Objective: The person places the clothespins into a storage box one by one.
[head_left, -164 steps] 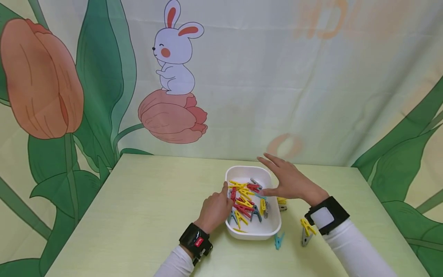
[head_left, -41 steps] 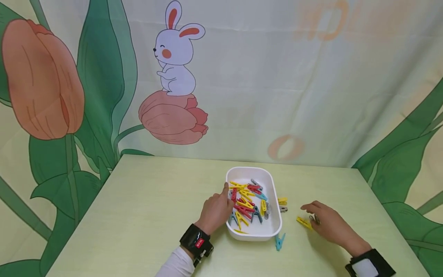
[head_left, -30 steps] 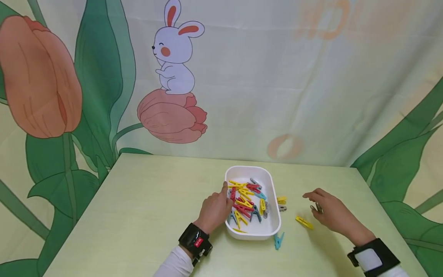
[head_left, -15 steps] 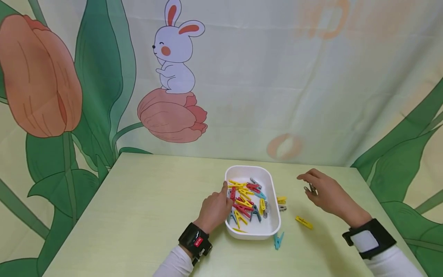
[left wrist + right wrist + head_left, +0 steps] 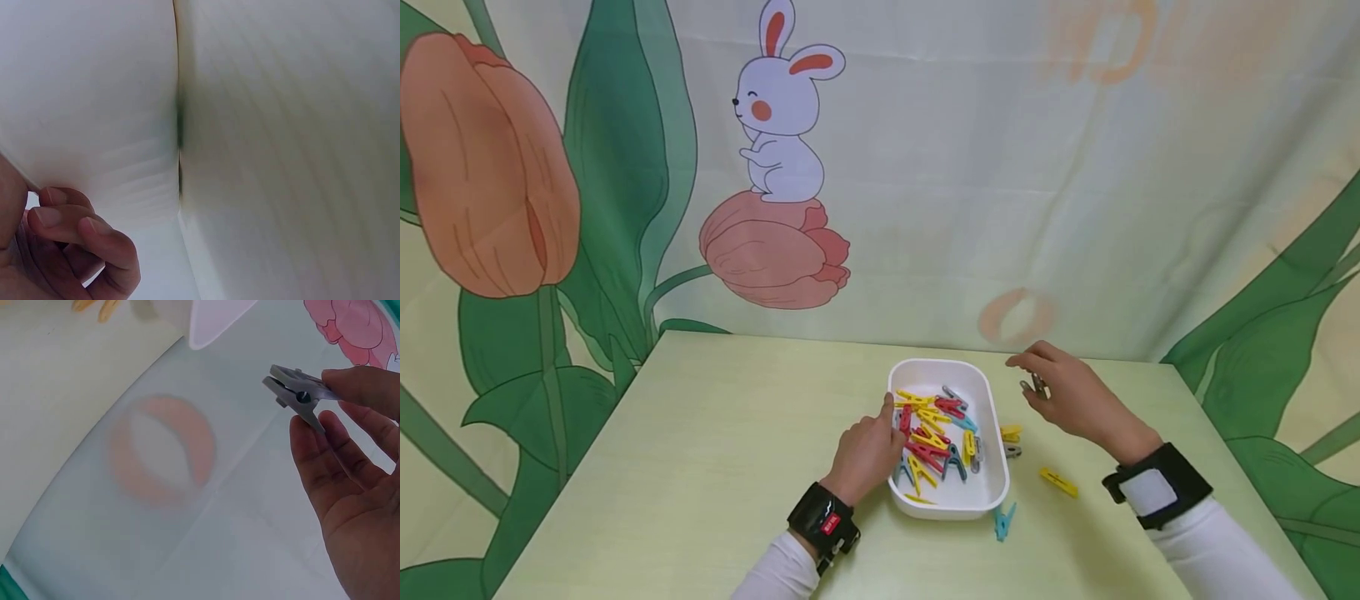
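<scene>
A white plastic tray (image 5: 951, 504) holds several yellow, red, blue and grey clothespins (image 5: 928, 442). At its left side my left hand (image 5: 865, 454) holds the rim, index finger laid along the edge; in the left wrist view its other fingers (image 5: 115, 250) are curled beside the tray's outer wall. My right hand (image 5: 1071, 396) is raised to the right of the tray's far corner. Between thumb and fingers it pinches a grey clothespin (image 5: 300, 394) by its handle ends, with the nose pointing away from the palm in the right wrist view.
Right of the tray lie a yellow clothespin (image 5: 1011, 433) and a grey clothespin (image 5: 1012, 451) close to its wall. Another yellow clothespin (image 5: 1059, 482) lies farther right, and a light blue clothespin (image 5: 1004, 522) by the near right corner. A printed curtain (image 5: 910, 183) hangs behind the table (image 5: 722, 467).
My right hand has picked up the grey clothespin from beside the yellow one, which stays on the table, and has moved up and left toward the tray. My left hand has stayed put.
</scene>
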`<state>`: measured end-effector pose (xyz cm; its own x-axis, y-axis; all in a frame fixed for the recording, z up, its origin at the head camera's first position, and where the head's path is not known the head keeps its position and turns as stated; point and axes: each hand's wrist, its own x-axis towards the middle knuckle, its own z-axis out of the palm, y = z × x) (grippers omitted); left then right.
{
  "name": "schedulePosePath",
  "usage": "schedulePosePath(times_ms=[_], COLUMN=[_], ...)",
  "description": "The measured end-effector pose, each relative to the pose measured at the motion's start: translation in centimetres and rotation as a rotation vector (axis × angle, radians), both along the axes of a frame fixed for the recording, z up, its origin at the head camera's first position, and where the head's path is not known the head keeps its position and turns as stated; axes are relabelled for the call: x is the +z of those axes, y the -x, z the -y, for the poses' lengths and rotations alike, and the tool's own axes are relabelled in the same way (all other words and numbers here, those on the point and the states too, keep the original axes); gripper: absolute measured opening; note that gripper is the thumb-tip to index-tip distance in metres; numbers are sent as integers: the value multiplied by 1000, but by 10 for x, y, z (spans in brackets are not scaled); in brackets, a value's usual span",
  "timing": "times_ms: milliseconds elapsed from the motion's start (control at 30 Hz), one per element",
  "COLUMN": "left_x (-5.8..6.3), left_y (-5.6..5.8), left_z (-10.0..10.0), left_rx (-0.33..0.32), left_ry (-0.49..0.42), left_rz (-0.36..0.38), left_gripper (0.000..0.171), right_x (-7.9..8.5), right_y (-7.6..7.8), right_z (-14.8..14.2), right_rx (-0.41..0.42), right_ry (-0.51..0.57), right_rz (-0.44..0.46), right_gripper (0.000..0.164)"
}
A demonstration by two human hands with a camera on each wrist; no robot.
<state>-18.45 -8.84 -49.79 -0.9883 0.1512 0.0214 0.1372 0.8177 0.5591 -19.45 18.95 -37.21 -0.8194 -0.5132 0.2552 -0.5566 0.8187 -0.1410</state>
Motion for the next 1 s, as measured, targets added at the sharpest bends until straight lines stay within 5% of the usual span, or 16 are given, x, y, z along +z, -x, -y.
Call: schedulePosePath(times_ms=[1000], left_x=[-2], left_y=[3], left_z=[1], left_rx=[-14], left_ry=[-15], left_rz=[-10], left_gripper=[67], right_x=[-44], right_y=[26], right_z=[81], right_rx=[49], right_ry=[42], right_rz=[175], right_gripper=[38])
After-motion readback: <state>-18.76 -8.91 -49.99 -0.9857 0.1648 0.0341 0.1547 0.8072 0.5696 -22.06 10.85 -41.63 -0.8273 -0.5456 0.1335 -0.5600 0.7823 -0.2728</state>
